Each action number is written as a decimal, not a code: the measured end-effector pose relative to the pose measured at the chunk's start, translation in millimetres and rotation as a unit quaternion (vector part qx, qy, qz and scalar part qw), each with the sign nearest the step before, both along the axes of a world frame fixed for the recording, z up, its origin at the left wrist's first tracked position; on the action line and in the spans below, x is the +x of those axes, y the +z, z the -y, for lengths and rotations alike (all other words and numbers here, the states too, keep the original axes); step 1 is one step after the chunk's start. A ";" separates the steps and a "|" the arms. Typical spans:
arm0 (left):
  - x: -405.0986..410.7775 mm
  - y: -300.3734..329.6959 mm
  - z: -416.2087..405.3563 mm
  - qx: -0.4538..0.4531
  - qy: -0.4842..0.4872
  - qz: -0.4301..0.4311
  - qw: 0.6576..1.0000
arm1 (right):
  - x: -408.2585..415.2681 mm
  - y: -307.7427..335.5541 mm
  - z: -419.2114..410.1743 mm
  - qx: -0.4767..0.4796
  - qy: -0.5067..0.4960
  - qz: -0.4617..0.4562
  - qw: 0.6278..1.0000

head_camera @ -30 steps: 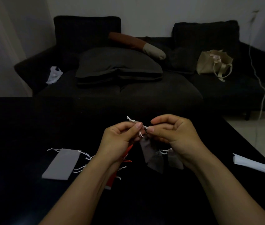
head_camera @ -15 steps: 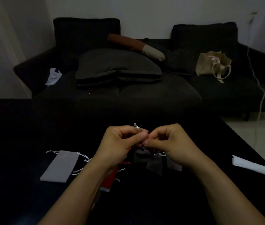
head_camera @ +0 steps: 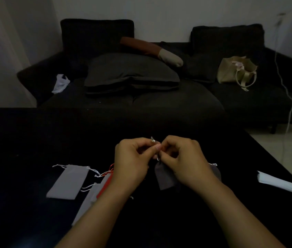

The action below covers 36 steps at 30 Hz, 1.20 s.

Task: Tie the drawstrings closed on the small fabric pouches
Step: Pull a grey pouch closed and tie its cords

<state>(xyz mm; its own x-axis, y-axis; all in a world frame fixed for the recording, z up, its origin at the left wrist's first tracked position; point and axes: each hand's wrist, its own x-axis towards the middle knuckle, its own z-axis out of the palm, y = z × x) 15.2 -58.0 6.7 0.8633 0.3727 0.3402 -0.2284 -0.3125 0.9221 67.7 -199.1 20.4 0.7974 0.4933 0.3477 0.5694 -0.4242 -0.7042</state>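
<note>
Since a second ago the hands have closed together and dropped nearer the black table (head_camera: 25, 140). The left hand (head_camera: 132, 161) and right hand (head_camera: 182, 161) touch at the fingertips, each pinching the white drawstring (head_camera: 152, 139) of a grey pouch (head_camera: 164, 178) hanging below them. To the left, a light grey pouch (head_camera: 66, 181) lies flat, a red pouch (head_camera: 105, 183) near it.
</note>
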 end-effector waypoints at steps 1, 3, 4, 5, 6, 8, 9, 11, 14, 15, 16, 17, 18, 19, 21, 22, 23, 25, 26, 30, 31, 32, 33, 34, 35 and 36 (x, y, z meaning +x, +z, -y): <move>-0.1 -1.3 2.3 -0.007 0.002 -0.002 1.000 | -0.4 -1.5 -1.2 -0.006 -0.013 -0.001 1.000; 1.4 -3.0 6.0 -0.046 -0.008 -0.005 0.999 | -1.3 -3.8 -3.5 0.019 -0.040 -0.031 0.999; 2.4 -3.3 6.5 -0.070 -0.011 -0.005 0.997 | -2.4 -4.3 -5.0 0.054 -0.044 -0.066 0.995; 3.5 -2.9 6.1 -0.093 -0.012 -0.003 0.996 | -3.5 -3.9 -6.7 0.100 -0.036 -0.110 0.988; 4.2 -2.3 5.1 -0.113 -0.014 0.004 0.993 | -4.6 -3.3 -8.1 0.149 -0.022 -0.158 0.976; 5.2 -1.6 3.3 -0.132 -0.014 0.026 0.991 | -6.7 -1.7 -10.4 0.236 0.003 -0.246 0.940; 5.3 -1.5 2.9 -0.135 -0.009 0.033 0.990 | -7.6 -0.7 -11.0 0.266 0.010 -0.280 0.922; 4.9 -1.9 2.7 -0.141 0.000 0.040 0.989 | -9.5 1.2 -12.1 0.301 0.024 -0.333 0.893; 4.1 -1.3 1.9 -0.126 0.015 0.055 0.990 | -10.0 3.5 -11.9 0.323 0.034 -0.375 0.869; 3.7 -0.7 1.4 -0.112 0.020 0.063 0.992 | -9.8 4.9 -11.8 0.330 0.034 -0.385 0.862; 2.9 -0.2 1.6 -0.097 0.022 0.071 0.993 | -9.6 6.0 -11.7 0.342 0.035 -0.398 0.850; 2.4 0.2 2.2 -0.087 0.024 0.078 0.993 | -9.3 6.7 -12.0 0.358 0.036 -0.414 0.836; 2.3 0.2 2.9 -0.085 0.025 0.084 0.993 | -8.8 7.3 -12.4 0.371 0.034 -0.431 0.822; 2.6 0.0 3.9 -0.089 0.024 0.088 0.992 | -8.5 7.4 -12.7 0.381 0.030 -0.447 0.809; 3.1 0.1 5.5 -0.106 0.016 0.091 0.990 | -7.5 6.4 -13.7 0.406 0.019 -0.485 0.774; 3.0 0.2 6.0 -0.114 0.007 0.091 0.989 | -6.8 5.6 -13.7 0.421 0.014 -0.504 0.754; 2.8 0.5 6.1 -0.116 -0.003 0.090 0.989 | -6.4 4.9 -13.3 0.434 0.010 -0.520 0.736; 1.5 0.3 6.2 -0.110 -0.021 0.083 0.990 | -5.4 3.9 -11.5 0.444 0.009 -0.533 0.721; 0.5 0.3 5.9 -0.110 -0.024 0.079 0.990 | -5.1 3.7 -11.0 0.441 0.010 -0.531 0.724; 0.5 3.2 8.5 -0.204 -0.014 0.053 0.977 | -2.9 4.3 -12.6 0.440 0.011 -0.516 0.735; 0.5 4.9 9.7 -0.251 -0.016 0.043 0.967 | -3.4 5.1 -13.3 0.450 0.016 -0.517 0.728; 0.8 7.0 10.2 -0.291 -0.022 0.032 0.956 | -3.4 6.1 -14.0 0.460 0.022 -0.520 0.720; 1.0 8.9 9.5 -0.319 -0.033 0.020 0.947 | -3.2 6.9 -14.4 0.469 0.028 -0.523 0.711; 1.1 10.8 8.5 -0.344 -0.047 0.008 0.938 | -2.9 8.4 -14.9 0.480 0.033 -0.526 0.701; 1.0 12.7 7.2 -0.373 -0.062 -0.001 0.926 | -2.4 9.3 -14.7 0.495 0.037 -0.532 0.686; 1.0 14.2 5.5 -0.407 -0.073 -0.006 0.911 | -2.2 10.4 -14.6 0.510 0.038 -0.539 0.669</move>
